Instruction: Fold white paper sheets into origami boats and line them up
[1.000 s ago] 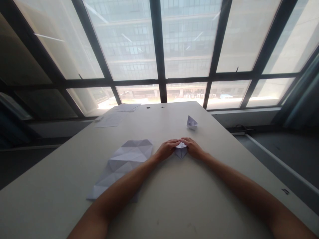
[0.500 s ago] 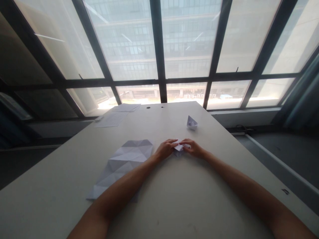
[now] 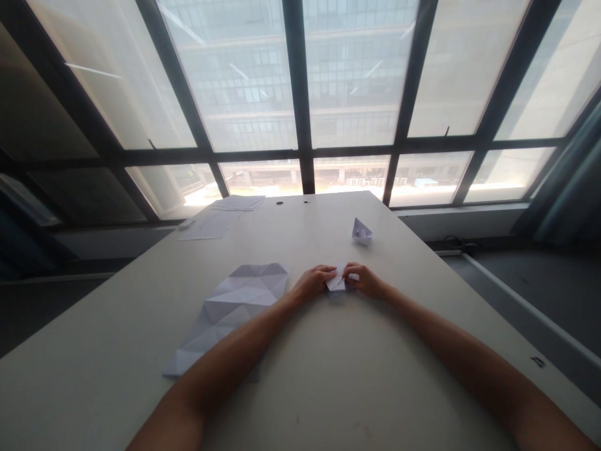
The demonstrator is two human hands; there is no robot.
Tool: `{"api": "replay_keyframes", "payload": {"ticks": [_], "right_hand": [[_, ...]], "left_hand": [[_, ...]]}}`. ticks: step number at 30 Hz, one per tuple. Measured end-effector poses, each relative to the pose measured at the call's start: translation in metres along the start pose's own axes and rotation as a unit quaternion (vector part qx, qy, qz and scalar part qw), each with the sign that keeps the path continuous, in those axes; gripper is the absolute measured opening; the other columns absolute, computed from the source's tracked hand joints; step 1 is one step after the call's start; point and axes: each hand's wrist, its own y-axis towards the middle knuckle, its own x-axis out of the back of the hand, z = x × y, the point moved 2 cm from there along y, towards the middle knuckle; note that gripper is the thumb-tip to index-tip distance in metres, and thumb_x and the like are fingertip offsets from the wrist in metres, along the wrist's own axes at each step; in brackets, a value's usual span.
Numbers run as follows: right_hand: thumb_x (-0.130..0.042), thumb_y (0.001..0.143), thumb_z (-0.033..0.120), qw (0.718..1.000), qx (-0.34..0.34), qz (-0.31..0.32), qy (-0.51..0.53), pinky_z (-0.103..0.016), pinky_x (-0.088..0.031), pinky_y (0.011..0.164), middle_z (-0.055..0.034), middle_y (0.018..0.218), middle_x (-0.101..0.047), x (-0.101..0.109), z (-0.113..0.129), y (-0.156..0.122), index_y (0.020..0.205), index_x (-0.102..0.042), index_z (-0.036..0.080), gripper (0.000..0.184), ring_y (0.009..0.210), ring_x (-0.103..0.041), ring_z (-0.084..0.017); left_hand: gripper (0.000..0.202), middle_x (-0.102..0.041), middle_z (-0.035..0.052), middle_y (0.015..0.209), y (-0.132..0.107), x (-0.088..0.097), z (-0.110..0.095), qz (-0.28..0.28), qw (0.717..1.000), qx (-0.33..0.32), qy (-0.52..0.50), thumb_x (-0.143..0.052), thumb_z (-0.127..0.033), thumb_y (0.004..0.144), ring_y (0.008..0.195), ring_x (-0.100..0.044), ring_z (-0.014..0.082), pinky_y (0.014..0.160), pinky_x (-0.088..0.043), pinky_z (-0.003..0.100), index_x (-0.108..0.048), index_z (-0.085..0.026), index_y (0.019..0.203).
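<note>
Peaked paper nr R edge of tabletop looks done; small paper prob mid-fold, pinched btwn L hand & R hand fingers

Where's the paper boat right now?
Head view, right of centre: the paper boat sits on the white table, beyond the right hand, which touches the folded paper.
</note>
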Motion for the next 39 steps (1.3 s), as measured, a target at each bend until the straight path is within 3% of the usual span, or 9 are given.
{"api": "replay_keyframes", "payload": {"ticks": [4,9,14,17,22,25,29,33,39], "right_hand": [[-0.064,0.083,0.017,0.999,-0.012,-0.006,0.039,-0.036,-0.05,0.084,-0.0061,0.095,-0.069,0.001,-0.001,0.0,0.089,-0.072,0.022,0.011,0.09,-0.064,-0.023],[-0.064,0.083,0.017,0.999,-0.007,-0.003,0.036,-0.038,-0.049,0.087,-0.0054,0.093,-0.07,0.002,-0.002,0.0,0.088,-0.072,0.022,0.011,0.091,-0.064,-0.023],[-0.067,0.086,0.026,1.0,-0.009,0.004,0.023,-0.036,-0.049,0.084,-0.0034,0.089,-0.07,0.003,0.005,-0.001,0.087,-0.071,0.023,0.005,0.087,-0.063,-0.022],[-0.071,0.086,0.035,1.0,-0.009,0.013,0.007,-0.035,-0.049,0.081,-0.0036,0.087,-0.068,0.003,0.008,-0.001,0.084,-0.071,0.023,0.013,0.083,-0.061,-0.021],[-0.068,0.09,0.042,0.999,-0.01,-0.003,-0.039,-0.034,-0.047,0.076,-0.0045,0.078,-0.067,0.001,0.007,0.002,0.077,-0.071,0.022,0.024,0.079,-0.059,-0.02],[-0.071,0.087,0.039,0.996,-0.015,-0.006,-0.085,-0.034,-0.046,0.075,-0.0048,0.078,-0.067,-0.001,0.007,0.003,0.075,-0.071,0.021,0.021,0.078,-0.059,-0.021],[-0.073,0.085,0.033,0.992,-0.007,-0.011,-0.124,-0.035,-0.047,0.08,-0.0049,0.084,-0.069,-0.004,0.006,0.003,0.083,-0.073,0.022,0.011,0.084,-0.06,-0.022],[-0.066,0.09,0.029,0.989,-0.008,-0.034,-0.141,-0.038,-0.048,0.084,-0.0075,0.09,-0.069,-0.004,0.003,0.003,0.09,-0.074,0.022,0.011,0.089,-0.061,-0.023],[-0.067,0.091,0.032,0.986,0.022,-0.024,-0.161,-0.044,-0.047,0.098,-0.0099,0.115,-0.069,-0.007,0.0,-0.001,0.113,-0.072,0.025,0.023,0.109,-0.061,-0.026]], "left_hand": [[0.034,-0.072,0.0071,0.118,-0.001,0.002,-0.001,-0.036,0.998,-0.04,-0.037,-0.059,-0.006,0.085,0.107,-0.067,0.0208,0.097,-0.051,0.034,-0.076,-0.023,0.109],[0.02,-0.073,0.0081,0.105,-0.003,0.0,0.002,-0.03,0.994,-0.055,-0.09,-0.062,-0.01,0.087,0.095,-0.069,0.0181,0.088,-0.053,0.03,-0.078,-0.02,0.094],[0.022,-0.073,0.0065,0.104,-0.004,-0.002,0.007,-0.026,0.994,-0.027,-0.101,-0.062,-0.01,0.086,0.093,-0.067,0.0176,0.087,-0.052,0.03,-0.079,-0.021,0.09],[0.026,-0.072,0.0049,0.105,-0.003,-0.002,0.003,-0.011,0.995,-0.032,-0.091,-0.058,-0.007,0.085,0.095,-0.066,0.0171,0.087,-0.05,0.029,-0.079,-0.023,0.089],[0.021,-0.069,0.0047,0.103,-0.001,-0.001,-0.002,-0.027,0.996,-0.011,-0.089,-0.062,-0.009,0.081,0.092,-0.065,0.0168,0.085,-0.051,0.028,-0.072,-0.02,0.097],[0.027,-0.065,0.0049,0.107,-0.001,0.001,-0.006,-0.047,0.996,0.01,-0.082,-0.067,-0.016,0.082,0.09,-0.064,0.0166,0.083,-0.053,0.028,-0.067,-0.02,0.109],[0.016,-0.065,0.0073,0.114,-0.004,0.004,-0.014,-0.007,0.996,-0.046,-0.07,-0.064,-0.019,0.088,0.098,-0.065,0.0183,0.089,-0.051,0.029,-0.073,-0.022,0.101],[0.012,-0.071,0.0075,0.102,-0.003,0.005,-0.01,-0.016,0.995,-0.072,-0.072,-0.065,-0.024,0.091,0.092,-0.068,0.0179,0.087,-0.052,0.029,-0.077,-0.022,0.09],[0.02,-0.076,0.0045,0.099,-0.003,0.002,0.002,-0.031,0.998,-0.045,-0.016,-0.065,-0.013,0.088,0.09,-0.071,0.0167,0.087,-0.053,0.028,-0.079,-0.025,0.096]]}}
